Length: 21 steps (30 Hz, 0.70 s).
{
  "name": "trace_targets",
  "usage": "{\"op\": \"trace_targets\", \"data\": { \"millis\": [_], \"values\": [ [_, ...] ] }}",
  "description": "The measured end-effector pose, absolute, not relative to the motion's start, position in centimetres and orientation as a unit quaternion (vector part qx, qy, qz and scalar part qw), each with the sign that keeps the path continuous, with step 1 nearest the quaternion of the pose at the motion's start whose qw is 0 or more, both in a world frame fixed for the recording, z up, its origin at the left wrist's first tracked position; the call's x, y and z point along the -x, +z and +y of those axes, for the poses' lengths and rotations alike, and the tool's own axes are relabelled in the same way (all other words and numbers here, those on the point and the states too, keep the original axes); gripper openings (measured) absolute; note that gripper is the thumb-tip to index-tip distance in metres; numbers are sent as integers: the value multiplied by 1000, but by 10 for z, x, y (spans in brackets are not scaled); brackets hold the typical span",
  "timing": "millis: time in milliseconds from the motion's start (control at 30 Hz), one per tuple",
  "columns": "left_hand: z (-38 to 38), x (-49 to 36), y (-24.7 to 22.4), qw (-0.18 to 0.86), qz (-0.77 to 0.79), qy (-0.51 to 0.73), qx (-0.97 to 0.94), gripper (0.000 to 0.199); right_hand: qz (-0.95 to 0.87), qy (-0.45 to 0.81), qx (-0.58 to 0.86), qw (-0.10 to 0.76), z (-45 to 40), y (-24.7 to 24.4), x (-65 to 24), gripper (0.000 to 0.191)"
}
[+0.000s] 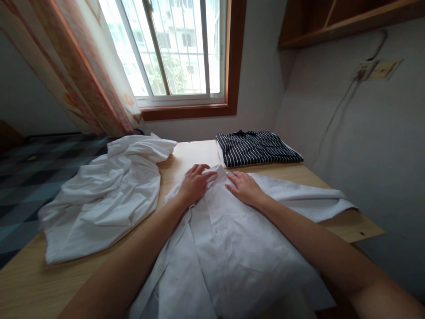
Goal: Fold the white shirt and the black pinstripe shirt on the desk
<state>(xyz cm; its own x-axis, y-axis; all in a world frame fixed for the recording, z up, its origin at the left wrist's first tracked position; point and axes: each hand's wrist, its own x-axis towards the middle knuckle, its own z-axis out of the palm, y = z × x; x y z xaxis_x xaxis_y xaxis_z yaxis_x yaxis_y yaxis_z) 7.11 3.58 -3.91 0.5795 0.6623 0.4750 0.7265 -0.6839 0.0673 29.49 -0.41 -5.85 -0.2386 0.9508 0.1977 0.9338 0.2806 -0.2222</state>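
White shirt: A white button-up shirt (232,235) lies spread on a light wooden table (195,153), collar toward the window, body running down to the near edge of the view. One sleeve stretches out to the right.
Left hand: The left hand (195,182) rests at the left side of the collar, fingers bent and slightly spread, thumb reaching across onto the collar cloth. Whether it pinches the fabric, I cannot tell.
Right hand: The right hand (245,188) lies palm down just right of the collar, fingers loosely open and touching the cloth.
Second garment: A crumpled white garment (109,195) lies on the left side of the table, near a dark checked cloth (23,177).
Striped garment: A black garment with white stripes (257,148) lies folded flat at the far right of the table, just beyond the collar.
Background: A window (179,48) with a reddish-brown frame, a floral curtain (83,66) to its left, and a wooden shelf (348,26) at upper right.
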Motion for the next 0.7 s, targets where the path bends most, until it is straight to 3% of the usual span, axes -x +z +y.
{"op": "trace_targets", "data": {
  "millis": [133,333,433,533,700],
  "values": [
    [32,-74,-40,58,-303,-203,929,47,-786,22,598,156,-5,-59,-294,52],
    [43,-76,-56,20,-316,-136,939,42,-778,-15,596,196,-3,-61,-290,49],
    [47,-74,-59,10,-317,-123,940,46,-819,-31,529,221,4,-63,-288,48],
    [46,-74,-60,11,-324,-119,938,48,-855,-3,477,205,13,-68,-286,48],
    [33,-78,-50,44,-377,-129,916,44,-841,52,514,162,21,-72,-288,52]
  ]
}}
